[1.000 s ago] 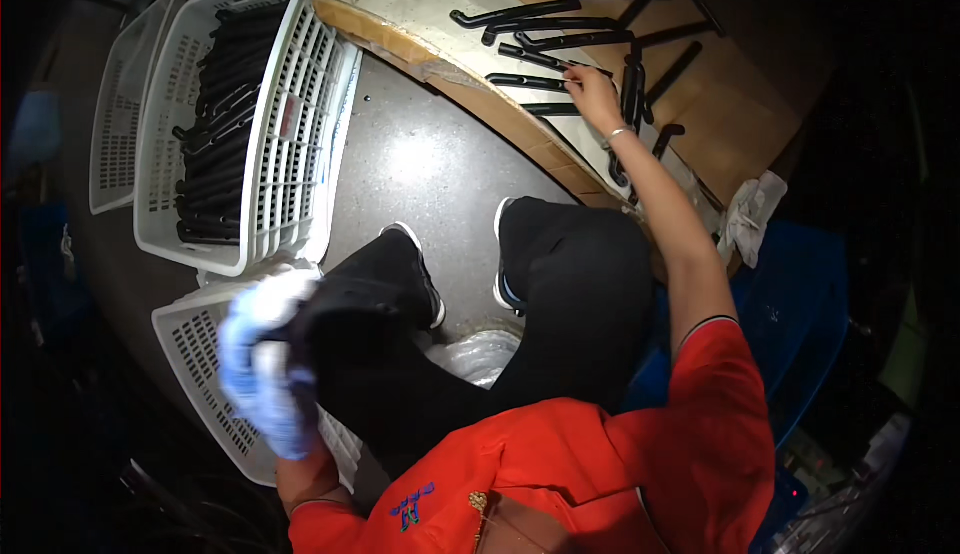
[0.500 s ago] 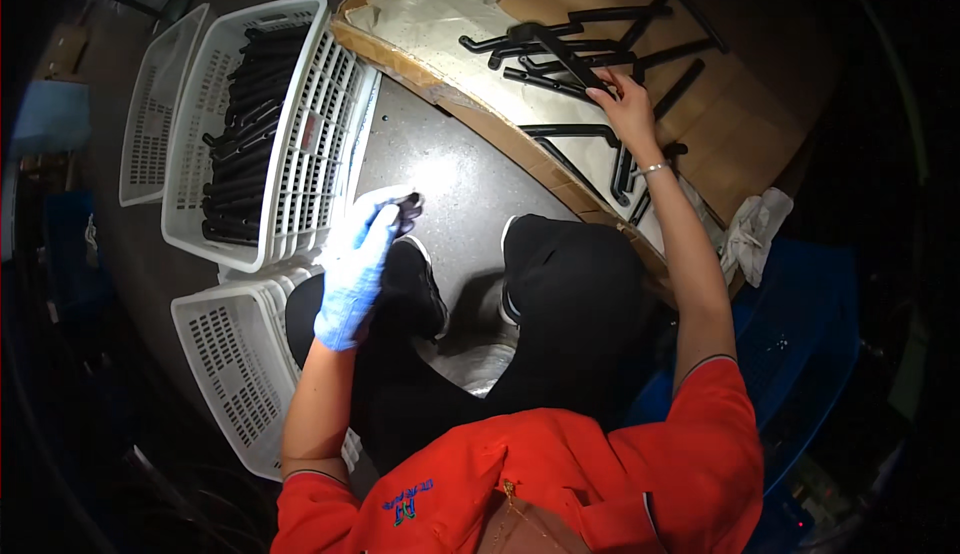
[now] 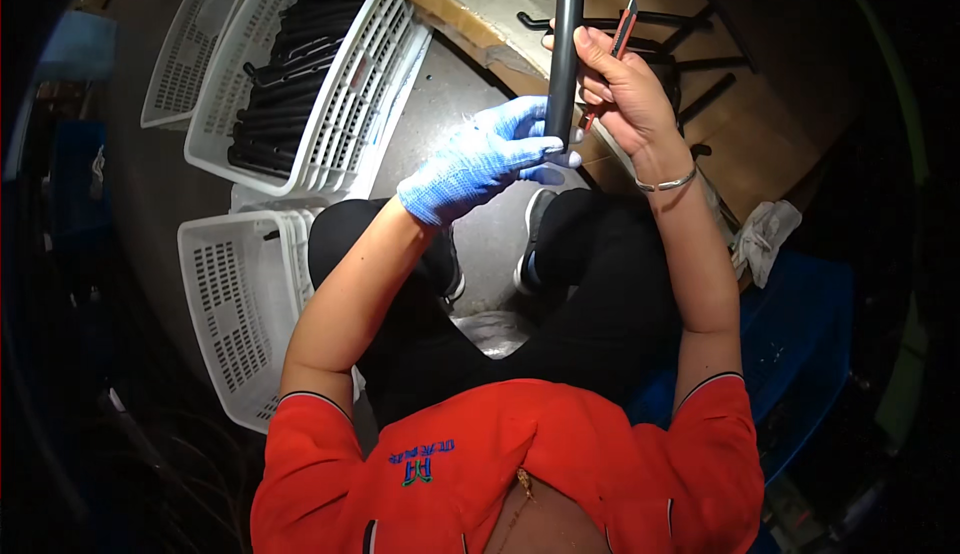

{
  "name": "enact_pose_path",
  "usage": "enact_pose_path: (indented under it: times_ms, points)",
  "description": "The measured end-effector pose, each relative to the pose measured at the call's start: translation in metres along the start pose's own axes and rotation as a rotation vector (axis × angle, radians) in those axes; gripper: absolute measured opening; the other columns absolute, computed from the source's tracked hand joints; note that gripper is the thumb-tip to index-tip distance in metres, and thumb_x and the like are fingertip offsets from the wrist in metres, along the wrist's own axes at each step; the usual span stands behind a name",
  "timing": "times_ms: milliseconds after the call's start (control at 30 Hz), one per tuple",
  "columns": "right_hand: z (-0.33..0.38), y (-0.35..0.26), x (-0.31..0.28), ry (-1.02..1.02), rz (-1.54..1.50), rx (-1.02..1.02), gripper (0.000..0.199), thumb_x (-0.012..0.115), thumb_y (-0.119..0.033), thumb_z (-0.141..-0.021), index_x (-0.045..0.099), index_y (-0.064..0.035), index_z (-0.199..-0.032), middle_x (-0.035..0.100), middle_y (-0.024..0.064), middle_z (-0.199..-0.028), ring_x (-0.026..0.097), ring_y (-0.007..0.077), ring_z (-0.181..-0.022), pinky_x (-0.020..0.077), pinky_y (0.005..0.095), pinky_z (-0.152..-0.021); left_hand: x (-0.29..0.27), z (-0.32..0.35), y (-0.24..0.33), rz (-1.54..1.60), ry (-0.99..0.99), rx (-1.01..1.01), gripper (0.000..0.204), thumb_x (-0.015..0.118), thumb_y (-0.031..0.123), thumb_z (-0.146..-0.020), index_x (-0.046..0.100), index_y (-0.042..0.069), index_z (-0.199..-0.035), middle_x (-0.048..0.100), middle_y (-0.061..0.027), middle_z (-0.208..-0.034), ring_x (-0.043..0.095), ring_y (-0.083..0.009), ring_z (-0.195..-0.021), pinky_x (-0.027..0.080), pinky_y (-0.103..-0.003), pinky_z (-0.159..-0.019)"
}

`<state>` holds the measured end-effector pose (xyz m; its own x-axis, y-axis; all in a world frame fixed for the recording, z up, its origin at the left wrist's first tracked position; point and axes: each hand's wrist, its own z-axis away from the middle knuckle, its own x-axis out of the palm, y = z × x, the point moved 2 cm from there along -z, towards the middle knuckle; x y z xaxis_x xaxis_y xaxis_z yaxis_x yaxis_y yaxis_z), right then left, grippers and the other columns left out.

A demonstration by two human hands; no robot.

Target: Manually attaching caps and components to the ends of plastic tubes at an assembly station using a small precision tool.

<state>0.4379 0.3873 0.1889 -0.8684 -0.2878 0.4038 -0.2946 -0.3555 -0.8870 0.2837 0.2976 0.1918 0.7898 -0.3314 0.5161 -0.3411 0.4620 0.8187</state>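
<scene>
A long black tube stands nearly upright in front of me, its top end cut off by the view's upper edge. My left hand, in a blue glove with pale fingertips, is closed round the tube's lower end. Higher up, my bare right hand pinches the same tube from the right side. A slim red-and-black pencil-like tool with a pointed tip is also held in my right hand, pointing up. Behind the hands, several black bent bars lie in a cardboard box.
At the upper left a white plastic crate holds many black bars. Another white crate is by my left knee. Crumpled white cloth lies at the box's near corner, beside a blue bin.
My right hand has come back from the bars in the box with a black tube. My left hand has moved right and up and now grips its lower end.
</scene>
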Motion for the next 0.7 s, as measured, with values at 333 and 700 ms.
enact_pose_path:
  times_ms: [333,700]
  points:
    - [0.004,0.019,0.04,-0.136,0.283,-0.186,0.043,0.071,-0.009,-0.081,0.053,0.0042,-0.117,0.066,0.0078,-0.097,0.063,0.0125,-0.087,0.0494,0.0251,-0.082,-0.024,0.007,0.01,-0.446,0.285,0.106,0.028,0.06,0.02,-0.089,0.055,0.001,-0.109,0.063,-0.0048,-0.08,0.057,-0.0102,-0.07,0.046,-0.024,-0.067]
    - [0.009,0.021,0.045,-0.059,0.611,-0.288,0.043,0.056,-0.024,-0.094,0.045,-0.0001,-0.128,0.058,-0.0009,-0.091,0.05,0.0082,-0.077,0.0424,0.0215,-0.074,-0.031,0.009,0.003,-0.04,0.228,0.184,0.019,0.055,0.021,-0.092,0.048,0.006,-0.101,0.05,0.001,-0.068,0.048,-0.0047,-0.056,0.037,-0.019,-0.049]
